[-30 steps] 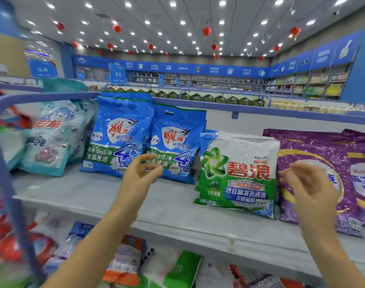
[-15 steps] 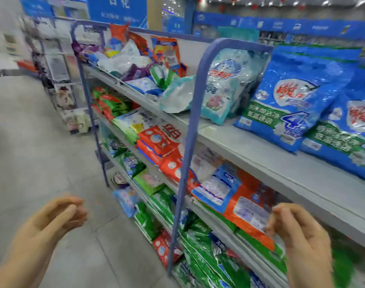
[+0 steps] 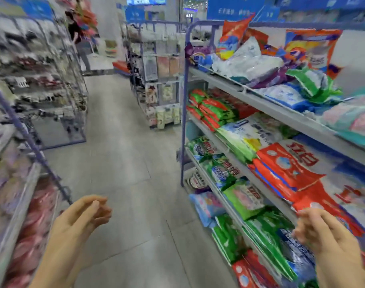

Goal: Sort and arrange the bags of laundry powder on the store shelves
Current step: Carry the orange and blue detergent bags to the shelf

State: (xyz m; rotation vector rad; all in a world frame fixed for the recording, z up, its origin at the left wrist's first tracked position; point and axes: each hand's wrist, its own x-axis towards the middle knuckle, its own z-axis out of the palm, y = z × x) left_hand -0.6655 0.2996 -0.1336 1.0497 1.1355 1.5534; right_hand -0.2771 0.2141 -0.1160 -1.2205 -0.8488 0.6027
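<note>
Hands come first: our left hand (image 3: pixel 84 215) hangs over the grey floor (image 3: pixel 125 163) of the aisle, fingers loosely bent and holding nothing. Our right hand (image 3: pixel 322 233) is likewise empty, fingers relaxed, raised just in front of the lower shelves on our right. It is near the red bags (image 3: pixel 285 169), though the blur keeps us from telling whether it touches them. The bags of laundry powder (image 3: pixel 239 138) fill that rack (image 3: pixel 184 100): green bags (image 3: pixel 260 235) are packed below the red ones, and a jumbled pile (image 3: pixel 250 65) of white, purple and green bags lies on the top shelf (image 3: pixel 281 113). Another rack (image 3: pixel 52 80) stands across the aisle on our left, its goods too blurred to name.
</note>
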